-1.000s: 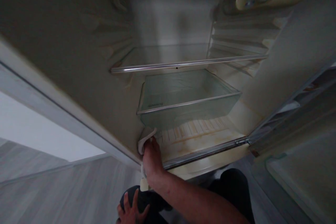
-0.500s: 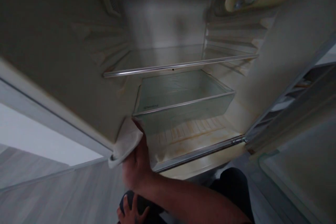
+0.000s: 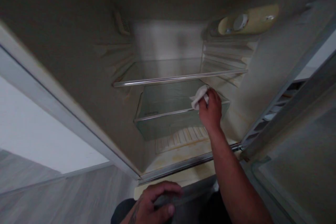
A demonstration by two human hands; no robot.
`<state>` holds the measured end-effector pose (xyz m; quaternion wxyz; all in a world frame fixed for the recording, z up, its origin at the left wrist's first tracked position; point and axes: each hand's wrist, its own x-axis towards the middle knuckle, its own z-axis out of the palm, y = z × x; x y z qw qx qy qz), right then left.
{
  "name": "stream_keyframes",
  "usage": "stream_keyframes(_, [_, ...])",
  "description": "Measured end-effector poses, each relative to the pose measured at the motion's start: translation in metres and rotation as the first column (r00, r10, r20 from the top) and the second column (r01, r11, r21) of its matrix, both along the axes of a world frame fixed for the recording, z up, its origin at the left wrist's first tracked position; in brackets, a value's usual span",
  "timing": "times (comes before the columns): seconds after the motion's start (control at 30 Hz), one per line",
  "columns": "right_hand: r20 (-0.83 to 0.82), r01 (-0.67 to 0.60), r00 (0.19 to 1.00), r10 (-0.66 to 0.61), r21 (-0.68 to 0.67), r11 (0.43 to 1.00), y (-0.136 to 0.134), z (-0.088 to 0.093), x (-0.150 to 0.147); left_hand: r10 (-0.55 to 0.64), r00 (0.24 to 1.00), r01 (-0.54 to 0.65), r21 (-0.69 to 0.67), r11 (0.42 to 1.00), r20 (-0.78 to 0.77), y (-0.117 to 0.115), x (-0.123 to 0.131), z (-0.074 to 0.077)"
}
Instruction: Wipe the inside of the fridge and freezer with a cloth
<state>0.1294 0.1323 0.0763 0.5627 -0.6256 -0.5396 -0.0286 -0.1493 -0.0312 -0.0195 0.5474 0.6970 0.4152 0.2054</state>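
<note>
My right hand (image 3: 210, 110) is inside an open fridge, shut on a crumpled white cloth (image 3: 200, 97). The cloth touches the right part of the front rim of a transparent crisper drawer (image 3: 168, 108). Above the drawer runs a glass shelf with a metal front trim (image 3: 178, 78). My left hand (image 3: 154, 204) sits low at the bottom of the view, fingers curled, below the fridge's lower front edge (image 3: 175, 171). A grey strip (image 3: 183, 192) runs past those fingers, and I cannot tell whether they hold it.
The open fridge door (image 3: 296, 154) stands at the right, with door shelves along its edge. A cream thermostat housing (image 3: 248, 21) sits high on the inner right wall. Rust-coloured stains mark the fridge floor (image 3: 181, 154). Grey wood-look flooring (image 3: 52, 189) lies at lower left.
My right hand has moved with the cloth from the fridge's left front edge up and right to the drawer's rim. My left hand has risen and shifted right.
</note>
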Motion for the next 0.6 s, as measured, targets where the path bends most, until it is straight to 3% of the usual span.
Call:
stream_keyframes(0.07, [0.324,0.111,0.946,-0.028,-0.241,0.964,0.028,0.015,0.010,0.123,0.992,-0.124,0.138,0.983,0.013,0.016,0.017,0.007])
stream_keyframes(0.17, [0.529,0.152,0.835,0.149,-0.483,0.862,0.054,0.025,-0.005,0.213,0.976,-0.215,0.285,0.934,0.040,0.036,0.027,-0.017])
stream_keyframes(0.27, [0.591,0.068,0.750,0.297,-0.515,0.855,0.064,0.027,-0.044,0.213,0.974,-0.226,0.404,0.886,0.077,0.047,0.029,-0.044])
stream_keyframes(0.33, [0.598,-0.031,0.705,0.381,-0.511,0.859,0.064,0.026,-0.076,0.162,0.984,-0.179,0.473,0.863,0.077,0.048,0.031,-0.050])
stream_keyframes(0.47, [0.561,-0.292,0.636,0.529,-0.460,0.839,0.056,0.022,-0.137,0.080,0.997,-0.070,0.532,0.844,0.006,0.048,0.039,-0.040])
stream_keyframes(0.6, [0.485,-0.428,0.620,0.617,-0.450,0.784,0.047,0.024,-0.177,0.143,0.988,-0.097,0.497,0.863,-0.055,0.053,0.050,-0.026])
